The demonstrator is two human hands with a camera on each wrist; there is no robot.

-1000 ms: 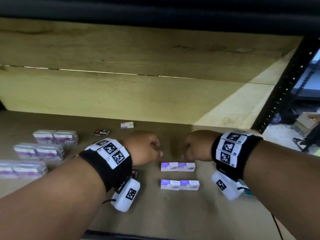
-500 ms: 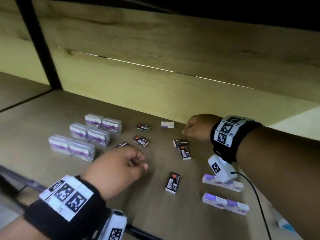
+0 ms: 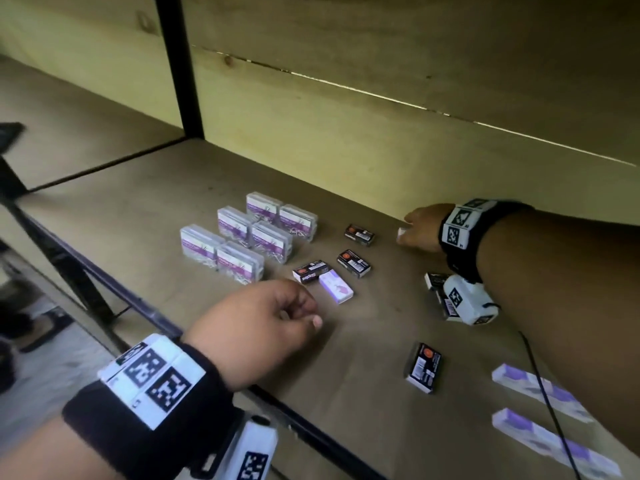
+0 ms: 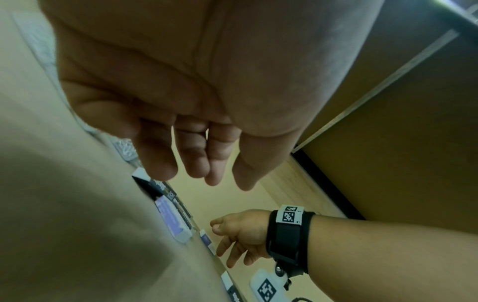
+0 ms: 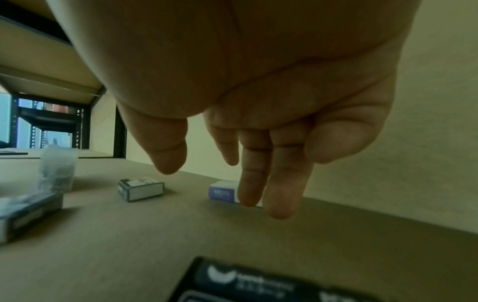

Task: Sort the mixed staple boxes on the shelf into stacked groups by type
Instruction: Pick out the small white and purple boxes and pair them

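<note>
A small white and purple staple box (image 3: 401, 232) (image 5: 222, 192) lies by the back wall. My right hand (image 3: 406, 233) (image 5: 214, 181) reaches over it with fingers hanging straight down against its near side and the thumb held apart. It grips nothing. My left hand (image 3: 308, 315) (image 4: 207, 175) hovers near the shelf's front edge with loosely curled, empty fingers. Just beyond it lie another white and purple box (image 3: 335, 288) and a black staple box (image 3: 310, 271). Black boxes (image 3: 359, 234) (image 3: 354, 263) (image 3: 423, 367) are scattered mid-shelf. One more (image 3: 434, 280) is half hidden under my right wrist.
Clear plastic boxes with purple labels (image 3: 249, 237) stand in stacked pairs at the left. Two rows of white and purple boxes (image 3: 540, 389) (image 3: 554, 441) lie at the front right. A black upright post (image 3: 180, 64) rises at the back left, and the shelf's metal rim (image 3: 138, 306) runs along the front.
My right hand has moved back to the small white and purple box by the wall. The left hand has dropped toward the front edge. The view has swung left.
</note>
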